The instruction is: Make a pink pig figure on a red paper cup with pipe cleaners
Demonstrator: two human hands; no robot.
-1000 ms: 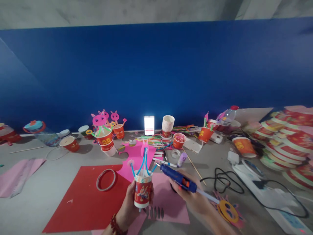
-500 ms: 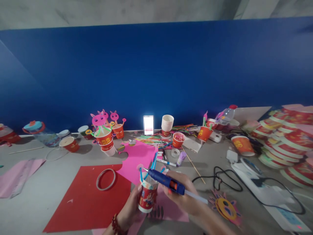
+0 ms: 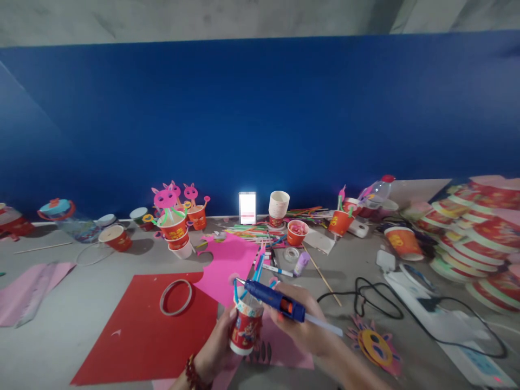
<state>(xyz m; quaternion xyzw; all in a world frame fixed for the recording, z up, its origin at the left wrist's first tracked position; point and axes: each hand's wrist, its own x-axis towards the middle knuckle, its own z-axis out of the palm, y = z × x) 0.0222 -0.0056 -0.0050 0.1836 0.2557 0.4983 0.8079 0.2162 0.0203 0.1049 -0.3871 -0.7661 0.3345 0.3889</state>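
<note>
My left hand grips the side of a red printed paper cup with a pale patterned rim. Blue strips stand up out of the cup, and a small pink disc tops one of them. In my right hand is a blue glue gun, fingers wrapped round it, a clear glue stick poking from its rear. The nozzle points left over the cup's mouth, close to the pink disc; whether they touch, I cannot tell. Below lies pink paper.
Red paper with a ring on it lies to the left. Decorated cups stand behind. A black cable, a paper sun face, a white power strip and stacked red cups are on the right.
The glue gun has shifted very slightly left, its nozzle staying near the pink disc. The cup has barely moved in my left hand.
</note>
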